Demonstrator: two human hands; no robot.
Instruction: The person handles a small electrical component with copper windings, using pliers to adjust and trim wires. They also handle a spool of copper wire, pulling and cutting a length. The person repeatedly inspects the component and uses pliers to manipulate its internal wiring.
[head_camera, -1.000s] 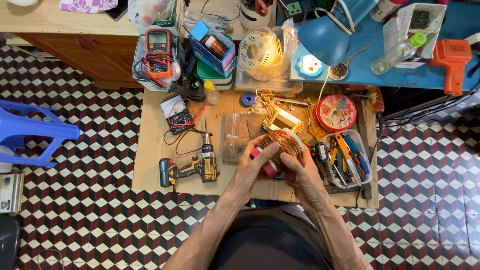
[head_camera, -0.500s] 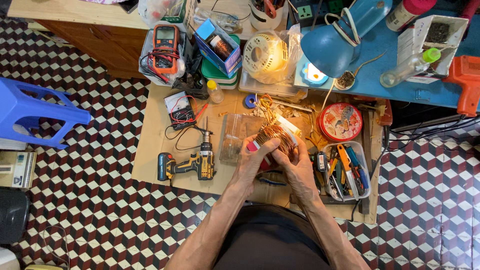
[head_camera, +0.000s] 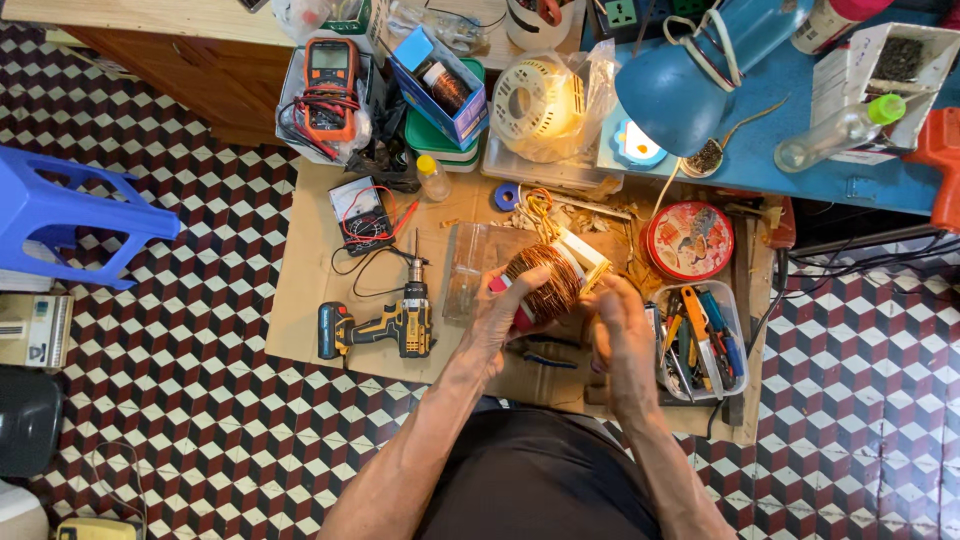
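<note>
the left hand and right hand hold a copper wire coil just above the frame's middle, over a cardboard sheet on the checkered floor. the left fingers curl around the coil's left side; the right fingers press its right edge. a yellow cordless drill lies left of the hands, near the cardboard's lower edge. a clear tool tray sits just beside the right hand. bare cardboard shows between drill and hands.
</note>
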